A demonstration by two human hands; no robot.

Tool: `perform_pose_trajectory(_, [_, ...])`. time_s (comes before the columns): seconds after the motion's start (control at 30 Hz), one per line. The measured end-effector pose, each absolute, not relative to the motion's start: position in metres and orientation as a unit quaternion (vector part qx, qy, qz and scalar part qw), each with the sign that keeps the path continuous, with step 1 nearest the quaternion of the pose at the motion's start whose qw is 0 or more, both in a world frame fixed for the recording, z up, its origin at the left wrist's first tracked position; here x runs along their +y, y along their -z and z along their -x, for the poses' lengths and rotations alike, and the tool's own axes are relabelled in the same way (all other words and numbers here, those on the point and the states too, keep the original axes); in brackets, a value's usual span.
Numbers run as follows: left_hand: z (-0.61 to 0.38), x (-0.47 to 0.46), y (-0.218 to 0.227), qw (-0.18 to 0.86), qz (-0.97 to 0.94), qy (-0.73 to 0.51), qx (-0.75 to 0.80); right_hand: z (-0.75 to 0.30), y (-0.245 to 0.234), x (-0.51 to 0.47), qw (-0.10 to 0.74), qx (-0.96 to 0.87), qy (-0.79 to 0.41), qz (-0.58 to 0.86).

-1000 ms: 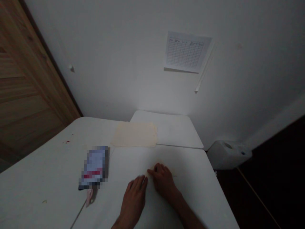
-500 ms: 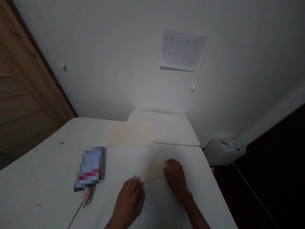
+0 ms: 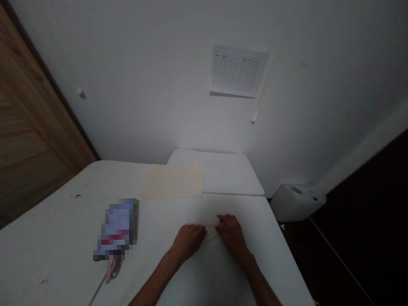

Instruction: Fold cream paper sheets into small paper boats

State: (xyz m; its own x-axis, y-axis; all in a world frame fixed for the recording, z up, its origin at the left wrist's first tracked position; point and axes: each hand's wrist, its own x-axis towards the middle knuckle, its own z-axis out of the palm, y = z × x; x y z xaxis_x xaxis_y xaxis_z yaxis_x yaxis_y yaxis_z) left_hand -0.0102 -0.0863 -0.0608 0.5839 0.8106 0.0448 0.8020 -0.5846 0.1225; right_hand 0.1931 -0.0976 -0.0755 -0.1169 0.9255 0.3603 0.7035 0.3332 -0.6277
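A small cream sheet of paper (image 3: 209, 231), folded, lies on the white table (image 3: 57, 238) between my two hands. My left hand (image 3: 188, 240) rests on its left end with the fingers curled down onto it. My right hand (image 3: 232, 234) presses on its right end, fingers bent over the edge. A stack of cream paper sheets (image 3: 174, 181) lies farther back on the table, apart from both hands.
A blurred flat object (image 3: 117, 228) with a pink tag (image 3: 111, 268) lies left of my hands. A second white table (image 3: 219, 170) stands against the wall. A printed sheet (image 3: 236, 70) hangs on the wall. A white container (image 3: 296, 199) sits on the dark floor at right. A wooden door (image 3: 28, 136) is at left.
My left hand has moved up and right onto the small paper. The paper, which stood partly unfolded between the hands, now lies shorter and mostly covered. My right hand stayed on it.
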Motion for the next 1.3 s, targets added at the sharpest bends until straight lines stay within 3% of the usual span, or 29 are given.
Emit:
perform_pose_trajectory(0.27, [0.009,-0.092,0.067,0.061,-0.903,-0.066,0.421,-0.198,0.08,-0.1,0.418,-0.684,-0.211,0.559])
perform_pose_trajectory(0.73, [-0.005,-0.097,0.062,0.042,-0.891,-0.069,0.447,-0.195,0.075,-0.097,0.379,-0.702,-0.196,0.569])
perform_pose_trajectory(1.13, [-0.004,-0.097,0.063,0.07,-0.887,-0.142,0.434,-0.193,0.077,-0.093,0.417,-0.689,-0.245,0.54])
perform_pose_trajectory(1.3, [-0.004,-0.096,0.061,0.079,-0.878,-0.142,0.45,-0.196,0.081,-0.097,0.38,-0.696,-0.199,0.577])
